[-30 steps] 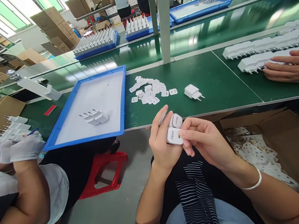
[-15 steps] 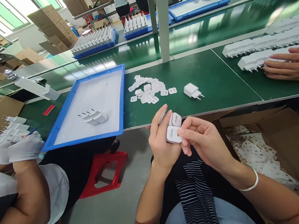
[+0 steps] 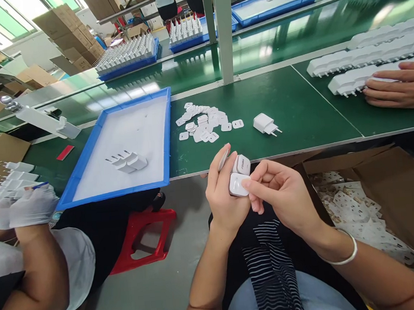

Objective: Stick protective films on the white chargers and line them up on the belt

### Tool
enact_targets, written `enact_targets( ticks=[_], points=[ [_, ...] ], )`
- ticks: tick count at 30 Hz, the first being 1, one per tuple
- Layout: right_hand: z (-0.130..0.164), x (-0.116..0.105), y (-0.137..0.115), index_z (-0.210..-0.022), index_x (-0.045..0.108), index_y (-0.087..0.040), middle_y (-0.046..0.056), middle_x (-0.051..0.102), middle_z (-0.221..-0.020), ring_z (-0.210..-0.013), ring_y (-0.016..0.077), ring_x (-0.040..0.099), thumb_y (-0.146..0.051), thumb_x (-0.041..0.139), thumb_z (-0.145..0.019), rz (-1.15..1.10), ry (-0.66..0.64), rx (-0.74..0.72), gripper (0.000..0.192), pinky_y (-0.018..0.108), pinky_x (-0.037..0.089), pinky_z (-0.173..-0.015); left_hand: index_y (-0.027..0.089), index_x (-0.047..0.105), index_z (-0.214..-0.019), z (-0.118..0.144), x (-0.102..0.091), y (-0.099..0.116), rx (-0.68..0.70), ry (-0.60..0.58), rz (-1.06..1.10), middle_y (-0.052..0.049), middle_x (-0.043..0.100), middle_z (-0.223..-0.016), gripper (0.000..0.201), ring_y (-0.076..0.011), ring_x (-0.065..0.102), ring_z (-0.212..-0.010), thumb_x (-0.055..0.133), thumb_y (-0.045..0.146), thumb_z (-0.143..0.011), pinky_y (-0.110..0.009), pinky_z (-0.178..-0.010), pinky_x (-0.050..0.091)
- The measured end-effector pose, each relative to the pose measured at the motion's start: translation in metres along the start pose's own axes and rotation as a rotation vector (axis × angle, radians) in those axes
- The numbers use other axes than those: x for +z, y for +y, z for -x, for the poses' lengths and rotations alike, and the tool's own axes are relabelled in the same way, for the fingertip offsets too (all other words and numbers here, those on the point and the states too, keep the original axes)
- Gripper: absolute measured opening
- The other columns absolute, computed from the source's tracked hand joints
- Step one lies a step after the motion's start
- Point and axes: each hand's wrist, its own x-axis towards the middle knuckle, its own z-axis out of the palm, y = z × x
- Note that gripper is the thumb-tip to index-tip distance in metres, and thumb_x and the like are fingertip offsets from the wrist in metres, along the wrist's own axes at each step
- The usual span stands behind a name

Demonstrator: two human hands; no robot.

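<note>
My left hand point(image 3: 225, 203) is closed around two small white blocks that look like plug chargers, faces up. The far charger point(image 3: 242, 164) has dark print on its face; the near charger point(image 3: 236, 185) has a bright, shiny face. A thin white plate point(image 3: 223, 159) is tucked between my left fingers, seen edge-on. My right hand point(image 3: 276, 190) is pinched, its thumb on the right edge of the near charger's face. Whatever lies between thumb and forefinger is hidden. Beyond my hands, thin white plates point(image 3: 204, 121) lie in a loose pile, with a two-pin charger point(image 3: 265, 124) to their right.
A blue-rimmed tray point(image 3: 169, 129) with a few chargers stands left. A co-worker's gloved hands point(image 3: 32, 207) are at far left; another person's hand point(image 3: 398, 86) rests on rows of chargers point(image 3: 364, 56) at right. A cardboard box point(image 3: 396, 192) with white sheets sits below the bench's edge.
Print showed on the near charger's face half a second ago; now that face looks shiny and I see no print. My hands have barely moved, and the view has shifted slightly.
</note>
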Motion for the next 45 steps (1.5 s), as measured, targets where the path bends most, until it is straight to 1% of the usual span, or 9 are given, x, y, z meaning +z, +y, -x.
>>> enact_targets(
  ticks=[6, 11, 16, 19, 25, 33, 36, 41, 45],
  points=[
    [-0.003, -0.002, -0.001, -0.072, 0.056, -0.018, -0.003, 0.067, -0.052, -0.04, 0.0082, 0.06, -0.026, 0.092, -0.072, 0.005, -0.013, 0.059, 0.037, 0.016, 0.052, -0.041, 0.014, 0.068, -0.122, 0.001, 0.002, -0.001, 0.025, 0.027, -0.02, -0.016, 0.069, -0.133, 0.034, -0.0276, 0.071, -0.12, 0.07, 0.017, -0.088, -0.041, -0.093, 0.066],
    [-0.004, -0.006, 0.001, -0.087, 0.04, -0.024, -0.006, 0.07, -0.055, -0.039, 0.011, 0.061, -0.025, 0.091, -0.072, -0.002, -0.025, 0.089, 0.053, 0.017, 0.05, -0.039, 0.014, 0.068, -0.124, 0.005, 0.002, -0.004, 0.007, 0.006, 0.048, -0.017, 0.068, -0.133, 0.039, -0.0288, 0.07, -0.122, 0.074, 0.021, -0.086, -0.042, -0.095, 0.066],
    [0.003, -0.007, -0.001, -0.096, 0.038, -0.026, -0.006, 0.07, -0.058, -0.041, 0.0114, 0.06, -0.03, 0.069, -0.093, -0.077, -0.121, 0.083, 0.032, 0.019, 0.049, -0.041, 0.019, 0.069, -0.124, 0.004, 0.0, -0.005, -0.08, -0.031, 0.22, -0.014, 0.068, -0.134, 0.038, -0.0292, 0.071, -0.12, 0.075, 0.029, -0.089, -0.046, -0.097, 0.065],
    [0.006, -0.005, -0.002, -0.096, 0.035, -0.027, -0.009, 0.067, -0.055, -0.038, 0.0091, 0.054, -0.025, 0.063, -0.093, -0.104, -0.116, 0.068, 0.028, 0.017, 0.045, -0.04, 0.019, 0.069, -0.125, 0.003, -0.001, -0.005, -0.091, -0.041, 0.303, -0.014, 0.068, -0.134, 0.042, -0.0293, 0.07, -0.121, 0.08, 0.029, -0.086, -0.047, -0.101, 0.063],
    [0.008, 0.0, -0.001, -0.094, 0.031, -0.027, -0.01, 0.066, -0.052, -0.036, 0.0086, 0.05, -0.028, 0.068, -0.091, -0.052, -0.106, 0.076, 0.038, 0.016, 0.042, -0.038, 0.022, 0.07, -0.125, 0.001, -0.004, -0.005, -0.095, -0.044, 0.307, -0.012, 0.069, -0.132, 0.038, -0.0294, 0.071, -0.12, 0.077, 0.031, -0.088, -0.048, -0.1, 0.063],
    [0.007, 0.006, -0.005, -0.091, 0.029, -0.028, -0.013, 0.061, -0.044, -0.03, 0.0075, 0.046, -0.031, 0.077, -0.087, 0.064, -0.057, 0.075, 0.048, 0.014, 0.037, -0.035, 0.022, 0.07, -0.125, 0.002, -0.007, -0.001, -0.092, -0.047, 0.312, -0.011, 0.071, -0.13, 0.035, -0.027, 0.071, -0.118, 0.071, 0.022, -0.09, -0.043, -0.095, 0.065],
    [0.004, 0.004, -0.006, -0.089, 0.028, -0.028, -0.013, 0.06, -0.041, -0.03, 0.0102, 0.049, -0.033, 0.081, -0.083, 0.11, -0.072, 0.089, 0.054, 0.016, 0.038, -0.035, 0.023, 0.07, -0.126, 0.004, -0.007, 0.001, -0.118, -0.046, 0.282, -0.011, 0.071, -0.132, 0.034, -0.0269, 0.071, -0.119, 0.07, 0.022, -0.092, -0.045, -0.096, 0.065],
    [0.004, -0.005, -0.002, -0.094, 0.032, -0.028, -0.007, 0.069, -0.054, -0.04, 0.0142, 0.06, -0.037, 0.061, -0.097, -0.071, -0.25, 0.07, 0.031, 0.023, 0.049, -0.044, 0.023, 0.071, -0.123, 0.002, -0.01, 0.002, -0.196, -0.086, 0.327, -0.012, 0.072, -0.13, 0.039, -0.0283, 0.071, -0.12, 0.081, 0.028, -0.085, -0.046, -0.099, 0.064],
    [0.006, -0.01, -0.002, -0.094, 0.034, -0.027, -0.006, 0.07, -0.057, -0.042, 0.0144, 0.059, -0.032, 0.052, -0.1, -0.15, -0.272, 0.073, 0.019, 0.024, 0.048, -0.045, 0.024, 0.072, -0.122, 0.0, -0.011, 0.003, -0.213, -0.086, 0.349, -0.012, 0.072, -0.128, 0.042, -0.0284, 0.072, -0.12, 0.084, 0.03, -0.083, -0.045, -0.1, 0.064]
  ],
)
